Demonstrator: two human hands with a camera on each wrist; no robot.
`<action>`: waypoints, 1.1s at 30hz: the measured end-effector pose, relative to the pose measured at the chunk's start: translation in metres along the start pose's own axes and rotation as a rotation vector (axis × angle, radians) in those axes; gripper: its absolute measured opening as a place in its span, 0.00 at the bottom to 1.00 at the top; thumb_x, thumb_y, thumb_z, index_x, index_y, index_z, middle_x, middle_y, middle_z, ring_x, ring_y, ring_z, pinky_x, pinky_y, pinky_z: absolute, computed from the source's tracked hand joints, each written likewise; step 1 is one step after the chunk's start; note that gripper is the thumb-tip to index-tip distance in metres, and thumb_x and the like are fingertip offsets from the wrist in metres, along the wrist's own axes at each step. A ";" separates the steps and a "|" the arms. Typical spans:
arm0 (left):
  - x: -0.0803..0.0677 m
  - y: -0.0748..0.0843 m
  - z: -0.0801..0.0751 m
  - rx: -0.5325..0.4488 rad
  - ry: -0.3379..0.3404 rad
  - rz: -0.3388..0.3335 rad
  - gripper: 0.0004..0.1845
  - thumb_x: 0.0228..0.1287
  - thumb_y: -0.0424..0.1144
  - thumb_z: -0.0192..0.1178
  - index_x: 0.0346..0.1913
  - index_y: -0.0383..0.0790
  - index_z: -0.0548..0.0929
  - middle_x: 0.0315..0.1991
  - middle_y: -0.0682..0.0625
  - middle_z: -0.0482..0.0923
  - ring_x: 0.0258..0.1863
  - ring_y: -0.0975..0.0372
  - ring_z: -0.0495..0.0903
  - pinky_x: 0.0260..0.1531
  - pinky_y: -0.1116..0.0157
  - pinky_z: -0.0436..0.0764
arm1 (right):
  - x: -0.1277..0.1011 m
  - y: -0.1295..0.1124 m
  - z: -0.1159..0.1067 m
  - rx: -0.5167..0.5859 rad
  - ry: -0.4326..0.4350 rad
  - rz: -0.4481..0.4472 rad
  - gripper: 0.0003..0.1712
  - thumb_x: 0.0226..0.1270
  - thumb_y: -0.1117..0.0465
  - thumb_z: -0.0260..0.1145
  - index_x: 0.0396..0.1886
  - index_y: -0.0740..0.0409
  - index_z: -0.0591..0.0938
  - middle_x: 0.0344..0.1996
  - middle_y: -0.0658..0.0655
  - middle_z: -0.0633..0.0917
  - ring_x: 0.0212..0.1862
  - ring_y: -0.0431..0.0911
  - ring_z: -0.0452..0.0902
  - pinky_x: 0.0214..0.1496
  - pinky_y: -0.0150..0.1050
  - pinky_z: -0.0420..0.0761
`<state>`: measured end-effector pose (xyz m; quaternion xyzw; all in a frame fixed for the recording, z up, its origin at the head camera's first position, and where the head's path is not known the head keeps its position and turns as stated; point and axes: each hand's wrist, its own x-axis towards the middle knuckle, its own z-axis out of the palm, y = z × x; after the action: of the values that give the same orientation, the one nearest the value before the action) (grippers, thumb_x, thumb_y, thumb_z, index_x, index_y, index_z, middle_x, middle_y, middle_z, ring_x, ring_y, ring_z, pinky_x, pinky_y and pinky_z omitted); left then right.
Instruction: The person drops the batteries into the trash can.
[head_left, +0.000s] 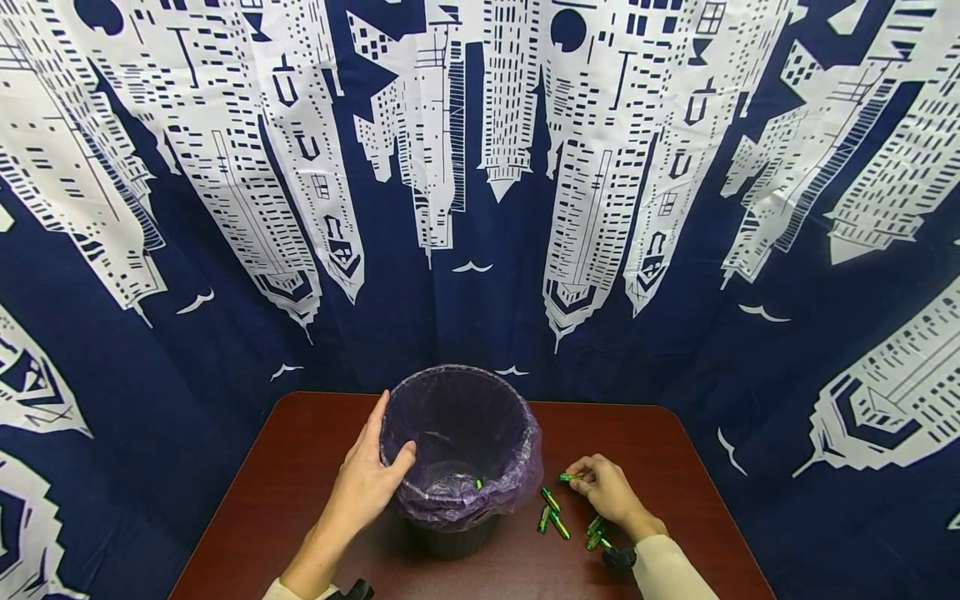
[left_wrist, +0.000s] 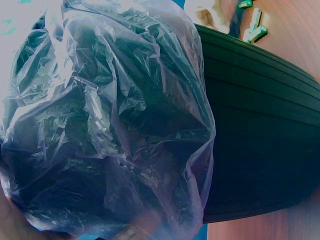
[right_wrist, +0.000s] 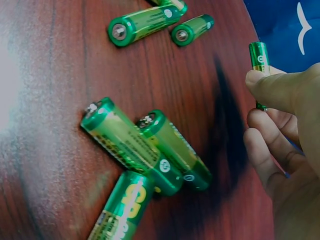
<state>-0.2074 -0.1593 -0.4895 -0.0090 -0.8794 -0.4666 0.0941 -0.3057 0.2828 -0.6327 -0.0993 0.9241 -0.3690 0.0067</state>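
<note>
Plainly, green battery point(right_wrist: 258, 56) between right-hand fingers point(right_wrist: 275, 140).

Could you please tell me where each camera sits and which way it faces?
Head: on the head, facing forward and down at the bin, batteries and patterned cloth; both forearms, left hand and right hand show.
Left wrist: on that wrist, facing the bin's side and bag; blurred fingers show at lower left.
Right wrist: on that wrist, facing the table and loose batteries; the right hand shows, pinching one battery.
Shared: head and right wrist views both show that pinched battery.
</note>
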 end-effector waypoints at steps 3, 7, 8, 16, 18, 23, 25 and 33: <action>0.000 -0.001 0.000 -0.001 0.005 0.002 0.52 0.81 0.48 0.69 0.98 0.58 0.51 0.97 0.40 0.54 0.90 0.31 0.66 0.79 0.19 0.68 | 0.000 -0.002 -0.002 0.004 0.002 0.008 0.08 0.77 0.70 0.78 0.46 0.52 0.94 0.44 0.52 0.87 0.44 0.41 0.81 0.47 0.33 0.84; -0.001 -0.001 0.000 0.001 0.006 0.000 0.52 0.81 0.49 0.69 0.98 0.58 0.51 0.97 0.40 0.54 0.90 0.31 0.67 0.78 0.18 0.68 | 0.001 -0.004 -0.004 0.003 0.012 0.004 0.08 0.77 0.69 0.78 0.46 0.52 0.94 0.45 0.52 0.87 0.44 0.40 0.81 0.48 0.33 0.85; -0.001 -0.001 -0.001 0.001 0.006 -0.001 0.52 0.81 0.49 0.69 0.98 0.59 0.51 0.97 0.40 0.54 0.90 0.32 0.67 0.78 0.18 0.68 | 0.001 -0.005 -0.005 0.004 0.014 0.005 0.08 0.77 0.69 0.78 0.47 0.52 0.94 0.45 0.52 0.87 0.44 0.40 0.82 0.48 0.33 0.85; -0.001 -0.001 -0.001 0.005 0.012 0.001 0.52 0.81 0.50 0.69 0.98 0.59 0.51 0.97 0.40 0.55 0.89 0.32 0.68 0.78 0.19 0.70 | 0.001 -0.012 -0.011 0.010 0.027 -0.022 0.08 0.78 0.69 0.78 0.48 0.53 0.93 0.45 0.52 0.88 0.43 0.41 0.83 0.47 0.32 0.85; -0.001 -0.001 -0.001 0.005 0.010 0.002 0.52 0.81 0.50 0.69 0.98 0.59 0.51 0.97 0.40 0.55 0.89 0.32 0.68 0.78 0.19 0.70 | 0.001 -0.015 -0.012 0.016 0.031 -0.027 0.08 0.78 0.69 0.78 0.49 0.53 0.93 0.45 0.53 0.88 0.43 0.42 0.83 0.47 0.32 0.85; 0.000 -0.002 -0.001 0.007 0.012 0.004 0.52 0.81 0.51 0.69 0.98 0.59 0.51 0.97 0.40 0.55 0.89 0.31 0.69 0.77 0.19 0.71 | 0.002 -0.021 -0.015 0.024 0.041 -0.044 0.07 0.79 0.70 0.77 0.49 0.55 0.93 0.45 0.53 0.88 0.42 0.40 0.83 0.46 0.32 0.85; 0.000 -0.002 -0.001 0.012 0.018 0.006 0.52 0.81 0.51 0.69 0.98 0.60 0.51 0.97 0.41 0.56 0.88 0.31 0.70 0.77 0.19 0.72 | 0.002 -0.023 -0.017 0.020 0.042 -0.053 0.07 0.79 0.69 0.77 0.50 0.54 0.93 0.46 0.53 0.88 0.42 0.38 0.82 0.46 0.32 0.85; -0.002 -0.002 0.000 0.022 0.026 0.013 0.52 0.81 0.52 0.69 0.98 0.61 0.52 0.96 0.42 0.58 0.87 0.32 0.72 0.75 0.21 0.75 | 0.002 -0.034 -0.025 0.025 0.064 -0.077 0.07 0.79 0.69 0.77 0.49 0.53 0.93 0.46 0.53 0.88 0.42 0.37 0.83 0.47 0.31 0.86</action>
<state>-0.2055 -0.1607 -0.4916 -0.0074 -0.8832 -0.4562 0.1086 -0.3033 0.2754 -0.5918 -0.1231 0.9147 -0.3832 -0.0359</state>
